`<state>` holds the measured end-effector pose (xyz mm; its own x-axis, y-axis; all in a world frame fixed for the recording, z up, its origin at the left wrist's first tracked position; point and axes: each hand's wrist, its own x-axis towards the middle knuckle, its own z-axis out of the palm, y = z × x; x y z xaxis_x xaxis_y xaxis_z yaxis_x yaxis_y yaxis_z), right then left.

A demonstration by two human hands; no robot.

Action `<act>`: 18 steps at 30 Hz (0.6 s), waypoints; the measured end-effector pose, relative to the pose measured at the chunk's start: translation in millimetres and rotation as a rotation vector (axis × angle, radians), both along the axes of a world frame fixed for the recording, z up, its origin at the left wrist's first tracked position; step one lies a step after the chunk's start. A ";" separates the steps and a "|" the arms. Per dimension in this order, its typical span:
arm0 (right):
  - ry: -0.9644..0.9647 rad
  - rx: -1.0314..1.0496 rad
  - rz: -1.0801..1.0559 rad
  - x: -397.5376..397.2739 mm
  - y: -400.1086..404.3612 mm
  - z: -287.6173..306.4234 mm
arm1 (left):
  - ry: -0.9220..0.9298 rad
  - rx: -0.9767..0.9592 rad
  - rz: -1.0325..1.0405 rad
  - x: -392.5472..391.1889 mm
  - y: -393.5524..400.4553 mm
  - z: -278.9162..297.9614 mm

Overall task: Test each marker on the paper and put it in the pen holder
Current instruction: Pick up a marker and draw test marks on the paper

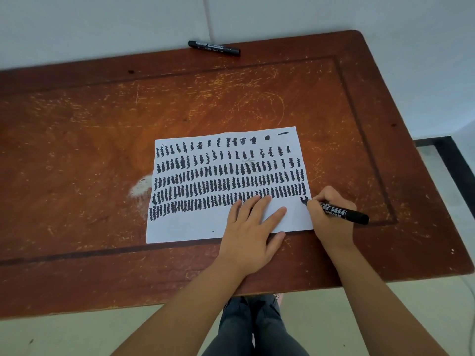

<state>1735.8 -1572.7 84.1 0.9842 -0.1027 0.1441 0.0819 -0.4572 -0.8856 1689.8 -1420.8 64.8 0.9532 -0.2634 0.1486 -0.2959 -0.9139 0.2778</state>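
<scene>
A white sheet of paper lies on the wooden table, covered with several rows of black squiggles. My left hand rests flat on the paper's lower right part, fingers spread. My right hand grips a black marker with its tip touching the paper's right edge, where a fresh black mark shows. A second black marker, capped, lies at the table's far edge. No pen holder is in view.
The reddish-brown table is scratched, with a white scuffed patch left of the paper. A pale wall stands behind it. The floor and my legs show below the near edge.
</scene>
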 end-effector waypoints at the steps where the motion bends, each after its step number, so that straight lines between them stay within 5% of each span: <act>1: -0.003 0.000 0.006 0.1 -0.4 0.0 | 0.001 0.000 0.000 0.0 0.0 0.1; 18: 0.007 -0.004 0.033 1.0 -3.8 -1.7 | 0.008 0.004 -0.006 -0.6 0.9 -0.8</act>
<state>1736.8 -1576.5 82.4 0.9880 -0.0695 0.1376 0.0909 -0.4578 -0.8844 1689.2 -1419.9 64.0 0.9527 -0.2697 0.1401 -0.2992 -0.9133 0.2762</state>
